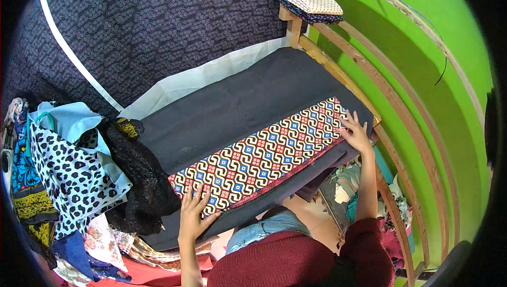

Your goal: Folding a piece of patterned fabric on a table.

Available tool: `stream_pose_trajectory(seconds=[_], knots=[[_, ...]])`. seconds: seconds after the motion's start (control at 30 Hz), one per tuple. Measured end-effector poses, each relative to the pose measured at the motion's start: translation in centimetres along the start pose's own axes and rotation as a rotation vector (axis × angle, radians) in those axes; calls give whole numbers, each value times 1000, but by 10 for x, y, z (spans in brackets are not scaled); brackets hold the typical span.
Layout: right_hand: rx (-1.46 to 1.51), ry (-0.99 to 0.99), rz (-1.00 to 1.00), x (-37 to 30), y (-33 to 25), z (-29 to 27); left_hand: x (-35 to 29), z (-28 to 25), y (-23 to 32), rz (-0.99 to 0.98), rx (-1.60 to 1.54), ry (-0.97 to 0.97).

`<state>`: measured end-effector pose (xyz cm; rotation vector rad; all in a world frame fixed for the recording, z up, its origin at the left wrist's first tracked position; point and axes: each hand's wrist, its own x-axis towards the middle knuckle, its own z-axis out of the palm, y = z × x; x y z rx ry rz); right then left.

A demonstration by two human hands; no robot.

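A long strip of folded patterned cloth (259, 155), cream and black with blue and red squares, lies flat across the dark-covered table (222, 110). Its near edge shows a reddish layer beneath. My left hand (196, 214) rests on the cloth's left end with fingers spread. At the far right end, my right hand (356, 135) lies on the cloth near its corner, fingers apart. Neither hand grips anything that I can see.
Heaped fabrics, among them a black-spotted pale blue cloth (79, 181) and a black lacy one (140, 181), crowd the left end. Wooden rails (388, 89) line the green wall. Folded cloths (314, 2) sit on the far rails. Under the rails, cloth scraps (348, 189) lie low.
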<state>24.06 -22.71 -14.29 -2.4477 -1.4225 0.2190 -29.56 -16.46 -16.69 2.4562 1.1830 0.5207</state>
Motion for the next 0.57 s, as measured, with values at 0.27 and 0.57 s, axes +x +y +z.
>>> stream_pose_trajectory(seconds=[0.27,0.57], knots=[[169,-258,-285,-9,-38,5,4,-3,-2,-61,-82,-31],[292,-157,-304,0,-26,10,3,-4,1,-151,-215,-45]])
